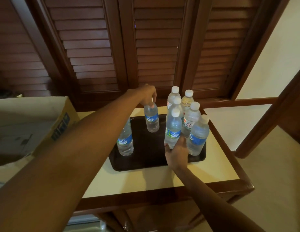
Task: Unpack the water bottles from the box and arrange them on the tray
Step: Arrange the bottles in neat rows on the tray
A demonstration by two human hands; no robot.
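A dark tray [145, 158] lies on a small cream-topped table. My left hand [148, 94] grips the cap of a clear, blue-labelled water bottle [152, 120] that stands at the tray's back middle. Another bottle [125, 142] stands at the tray's left edge, partly behind my left forearm. Several bottles with white caps cluster on the tray's right side [184, 121]. My right hand [176, 154] touches the base of the front bottle [173, 129] in that cluster, fingers around its lower part. The cardboard box [45, 128] sits to the left, its inside hidden.
The table [145, 180] has a dark wooden rim and stands against brown louvred shutters [145, 47]. A wooden post and rail [263, 128] rise at the right. The box presses close to the table's left side.
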